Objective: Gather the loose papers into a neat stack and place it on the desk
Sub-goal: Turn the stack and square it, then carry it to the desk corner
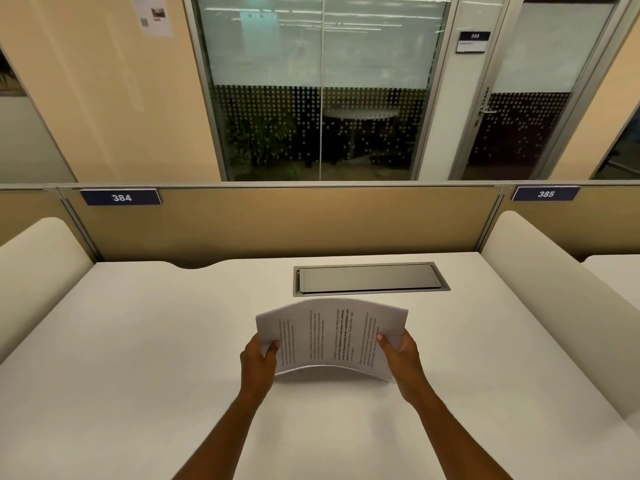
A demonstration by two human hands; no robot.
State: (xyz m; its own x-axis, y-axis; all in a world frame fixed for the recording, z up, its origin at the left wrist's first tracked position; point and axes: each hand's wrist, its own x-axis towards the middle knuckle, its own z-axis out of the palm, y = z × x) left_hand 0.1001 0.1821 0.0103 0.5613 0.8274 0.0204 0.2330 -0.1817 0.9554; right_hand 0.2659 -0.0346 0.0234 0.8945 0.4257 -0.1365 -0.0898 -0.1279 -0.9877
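Note:
A stack of printed white papers (pixel 330 336) is held over the middle of the white desk (pixel 138 358), bowed upward in an arch with its text running sideways. My left hand (pixel 258 362) grips the stack's left edge, thumb on top. My right hand (pixel 403 358) grips the right edge the same way. The near bottom corners of the stack hang just above or on the desk surface; I cannot tell which. No other loose sheets are visible on the desk.
A grey cable hatch (pixel 370 278) is set into the desk just beyond the papers. A tan partition (pixel 294 220) with labels 384 and 385 backs the desk. Cream side dividers stand at the left (pixel 38 271) and right (pixel 554 289).

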